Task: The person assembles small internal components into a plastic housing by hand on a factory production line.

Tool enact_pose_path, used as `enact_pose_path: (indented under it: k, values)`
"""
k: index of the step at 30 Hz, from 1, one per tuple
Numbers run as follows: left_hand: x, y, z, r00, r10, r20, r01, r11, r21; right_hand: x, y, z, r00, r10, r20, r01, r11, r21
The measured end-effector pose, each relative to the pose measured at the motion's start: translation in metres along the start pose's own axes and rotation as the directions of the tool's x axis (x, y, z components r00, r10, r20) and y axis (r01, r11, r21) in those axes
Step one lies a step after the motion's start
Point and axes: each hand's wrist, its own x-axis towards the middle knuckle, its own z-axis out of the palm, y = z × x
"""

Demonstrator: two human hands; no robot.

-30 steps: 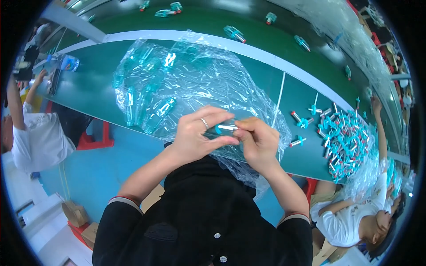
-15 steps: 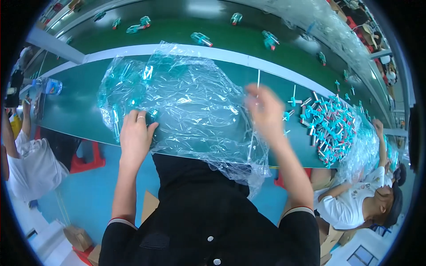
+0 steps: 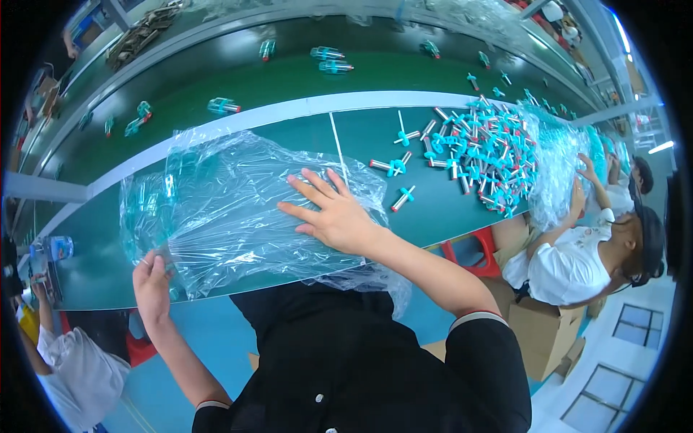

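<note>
With the left hand [image 3: 152,289] pinching the near left edge of the clear plastic bag [image 3: 242,216] on the desk [image 3: 444,218] and the right hand [image 3: 338,222] splayed wide atop it, best smooth gently, avoiding tears.

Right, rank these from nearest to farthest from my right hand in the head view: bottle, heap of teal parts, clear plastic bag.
1. Clear plastic bag: directly beneath the right hand.
2. Heap of teal parts: off to the right.
3. Bottle: far over on the left.
</note>
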Motion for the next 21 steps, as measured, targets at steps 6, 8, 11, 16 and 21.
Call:
enact_pose_path:
  k: [6, 8, 11, 16, 21]
  values:
    - [0.011, -0.073, -0.148, 0.981, 0.039, -0.192, -0.166, 0.69, -0.704, -0.009, 0.012, -0.001, 0.996, -0.067, -0.06, 0.07, 0.996, 0.048]
    - [-0.009, -0.011, -0.089, 0.951, 0.107, -0.289, -0.252, 0.809, -0.53, -0.002, 0.019, -0.016, 0.995, 0.035, -0.091, 0.02, 0.843, 0.537]
    - [-0.018, 0.026, -0.029, 0.953, 0.23, -0.198, -0.297, 0.841, -0.452, 0.01, 0.033, -0.05, 0.862, 0.465, -0.202, 0.084, 0.262, 0.961]
    - [-0.003, 0.037, 0.064, 0.967, 0.24, -0.084, -0.251, 0.851, -0.462, -0.002, 0.068, -0.096, 0.736, 0.635, -0.235, -0.481, 0.735, 0.477]
    - [0.0, 0.05, 0.128, 0.958, 0.239, 0.16, -0.15, 0.891, -0.429, -0.016, 0.074, -0.069, 0.906, 0.417, -0.072, -0.422, 0.88, -0.216]
